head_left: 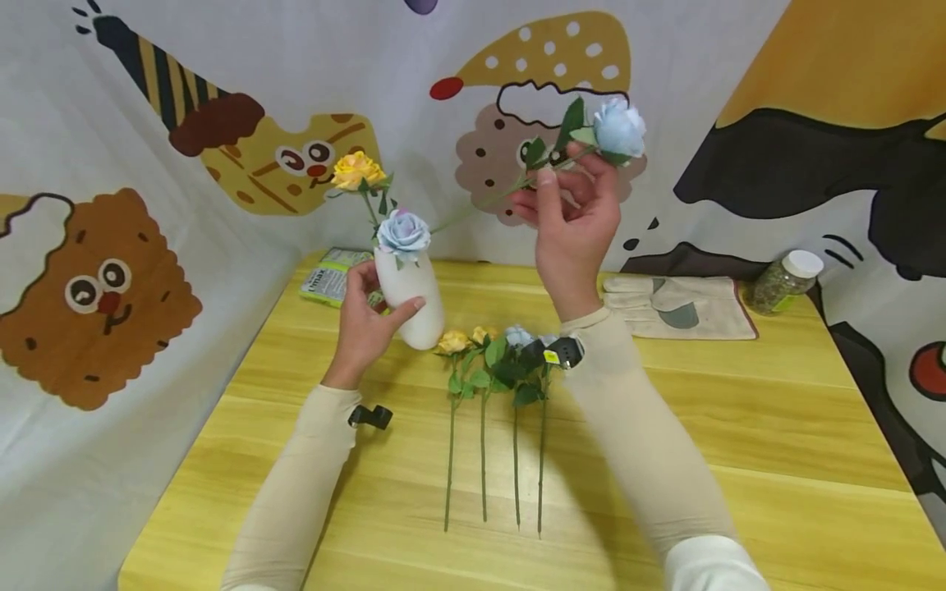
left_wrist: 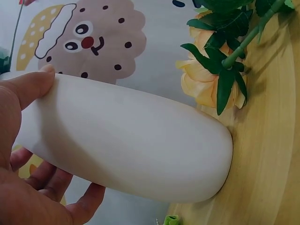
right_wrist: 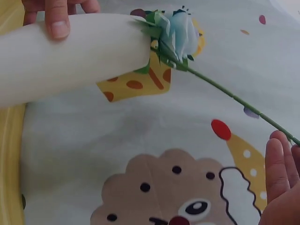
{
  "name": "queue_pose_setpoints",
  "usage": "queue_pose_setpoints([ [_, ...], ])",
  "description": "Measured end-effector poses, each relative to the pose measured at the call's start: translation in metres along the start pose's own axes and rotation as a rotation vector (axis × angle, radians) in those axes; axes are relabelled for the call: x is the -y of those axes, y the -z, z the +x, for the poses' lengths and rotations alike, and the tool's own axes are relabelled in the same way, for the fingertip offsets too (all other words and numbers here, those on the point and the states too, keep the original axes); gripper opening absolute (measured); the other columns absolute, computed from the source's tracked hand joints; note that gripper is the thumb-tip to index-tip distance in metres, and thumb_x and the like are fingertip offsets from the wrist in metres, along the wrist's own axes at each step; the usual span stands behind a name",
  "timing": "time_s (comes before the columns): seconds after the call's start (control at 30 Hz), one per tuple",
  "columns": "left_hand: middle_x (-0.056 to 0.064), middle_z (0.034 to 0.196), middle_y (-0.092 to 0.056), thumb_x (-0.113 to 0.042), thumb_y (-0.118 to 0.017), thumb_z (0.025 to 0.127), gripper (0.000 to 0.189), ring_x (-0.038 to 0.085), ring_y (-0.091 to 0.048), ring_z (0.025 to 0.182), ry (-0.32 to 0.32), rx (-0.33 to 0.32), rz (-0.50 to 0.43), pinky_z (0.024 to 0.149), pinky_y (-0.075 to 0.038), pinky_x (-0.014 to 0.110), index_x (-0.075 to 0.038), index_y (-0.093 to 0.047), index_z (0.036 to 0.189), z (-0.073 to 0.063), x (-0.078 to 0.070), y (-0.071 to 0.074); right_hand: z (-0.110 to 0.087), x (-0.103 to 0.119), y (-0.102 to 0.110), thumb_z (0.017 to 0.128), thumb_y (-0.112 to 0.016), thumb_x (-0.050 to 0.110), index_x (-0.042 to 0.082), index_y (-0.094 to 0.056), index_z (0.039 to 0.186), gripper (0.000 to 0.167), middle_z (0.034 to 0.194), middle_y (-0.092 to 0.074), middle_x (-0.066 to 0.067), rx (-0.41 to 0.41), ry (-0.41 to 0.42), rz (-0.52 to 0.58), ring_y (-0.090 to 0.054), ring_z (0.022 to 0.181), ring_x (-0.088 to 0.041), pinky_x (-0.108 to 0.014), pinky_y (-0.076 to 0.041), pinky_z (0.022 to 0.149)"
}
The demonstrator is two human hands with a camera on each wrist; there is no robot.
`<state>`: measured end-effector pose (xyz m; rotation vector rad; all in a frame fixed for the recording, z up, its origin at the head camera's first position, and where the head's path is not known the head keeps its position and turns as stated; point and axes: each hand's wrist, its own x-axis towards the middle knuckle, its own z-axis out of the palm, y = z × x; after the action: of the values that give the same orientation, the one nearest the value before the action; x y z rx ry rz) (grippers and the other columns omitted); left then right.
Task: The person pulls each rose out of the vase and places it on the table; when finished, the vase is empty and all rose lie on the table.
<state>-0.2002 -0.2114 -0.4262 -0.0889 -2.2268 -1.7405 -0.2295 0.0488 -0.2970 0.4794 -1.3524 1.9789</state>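
My left hand (head_left: 369,327) grips a white vase (head_left: 411,297), thumb on one side and fingers on the other. The vase leans slightly, its base at the tabletop in the left wrist view. A yellow rose (head_left: 358,171) and a light blue rose (head_left: 403,234) stand in its mouth. Up and to the right, my right hand (head_left: 580,215) pinches the green stem (right_wrist: 234,97) of another light blue rose (head_left: 619,128). That stem slants down to the vase's mouth, where the blue bloom partly hides its lower end.
Yellow roses (head_left: 454,343) and blue roses (head_left: 519,336) lie in a row on the wooden table (head_left: 739,460), stems toward me. Behind the vase is a green-and-grey packet (head_left: 325,279). A work glove (head_left: 687,308) and a white-lidded jar (head_left: 785,283) sit at the back right.
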Motion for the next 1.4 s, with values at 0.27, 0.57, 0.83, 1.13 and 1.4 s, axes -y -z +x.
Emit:
queue_pose_setpoints([
  [0.27,0.021,0.140,-0.047,-0.007,-0.085,0.088,0.074,0.031,-0.051,0.129,0.005,0.016,0.000,0.108,-0.048,0.058,0.000,-0.038,0.145,-0.009,-0.026,-0.001,-0.004,0.005,0.027,0.104,-0.065,0.007,0.007,-0.052,0.128,0.028,0.092,-0.070,-0.010,-0.062,-0.053,0.029,-0.077,0.070,-0.024,-0.037,-0.066,0.071],
  [0.57,0.022,0.143,-0.047,-0.006,-0.085,0.087,0.077,0.032,-0.050,0.130,0.029,0.022,-0.007,0.110,-0.047,0.057,0.000,-0.036,0.146,-0.007,-0.018,0.001,-0.019,0.009,0.060,0.103,-0.067,0.010,0.006,-0.055,0.128,0.027,0.086,-0.069,-0.010,-0.045,-0.120,-0.019,-0.076,0.065,-0.022,-0.036,-0.065,0.067],
  [0.83,0.013,0.143,-0.049,-0.018,-0.089,0.086,0.080,0.025,-0.051,0.129,-0.002,0.035,-0.010,0.107,-0.050,0.051,-0.008,-0.038,0.147,0.000,0.004,0.002,-0.032,0.011,0.094,0.103,-0.067,0.010,0.003,-0.058,0.131,0.030,0.087,-0.071,-0.010,0.029,-0.215,-0.059,-0.074,0.063,-0.020,-0.032,-0.064,0.064],
  [1.13,0.012,0.140,-0.050,-0.021,-0.091,0.085,0.080,0.025,-0.052,0.128,-0.011,0.031,-0.009,0.106,-0.051,0.052,-0.008,-0.039,0.144,-0.002,0.005,0.003,-0.058,0.006,0.135,0.104,-0.067,0.011,0.001,-0.061,0.138,0.036,0.089,-0.076,-0.004,0.157,-0.327,-0.217,-0.074,0.061,-0.014,-0.029,-0.062,0.059],
  [1.4,0.012,0.140,-0.050,-0.016,-0.091,0.084,0.080,0.024,-0.052,0.125,-0.018,0.029,-0.012,0.103,-0.051,0.051,-0.008,-0.039,0.145,0.001,0.005,0.002,-0.076,0.003,0.164,0.105,-0.065,0.012,0.002,-0.060,0.144,0.041,0.087,-0.076,0.002,0.280,-0.457,-0.381,-0.074,0.060,-0.014,-0.031,-0.063,0.060],
])
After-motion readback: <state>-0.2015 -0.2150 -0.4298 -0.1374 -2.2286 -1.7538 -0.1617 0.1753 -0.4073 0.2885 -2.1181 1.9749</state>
